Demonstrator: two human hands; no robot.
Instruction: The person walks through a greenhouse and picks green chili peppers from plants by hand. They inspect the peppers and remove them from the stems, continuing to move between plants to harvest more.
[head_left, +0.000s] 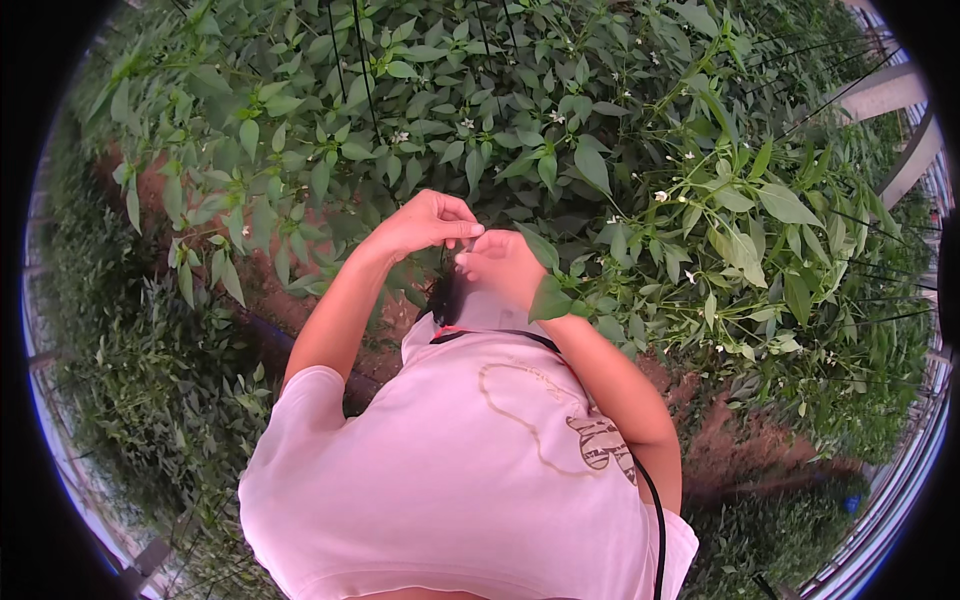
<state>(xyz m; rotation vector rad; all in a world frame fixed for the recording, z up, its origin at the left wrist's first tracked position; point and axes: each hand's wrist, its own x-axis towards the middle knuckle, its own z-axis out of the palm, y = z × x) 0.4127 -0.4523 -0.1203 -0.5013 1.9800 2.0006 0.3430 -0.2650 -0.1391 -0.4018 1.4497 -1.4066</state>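
My left hand and my right hand meet in front of my body, close to the pepper plants. On the left hand, thumb and fingertips come together beside the curled fingers of the right. A small dark sliver shows between the fingertips; which hand grips it is hard to tell. Just below hangs a dark stringy bundle, blurred and partly hidden by the right hand. One green leaf overlaps my right wrist.
Dense foliage with small white flowers spreads ahead and to the right. Thin black cords run down into it. Reddish soil shows between rows. A pale curved beam stands at the far right. A black cable runs down my shirt's side.
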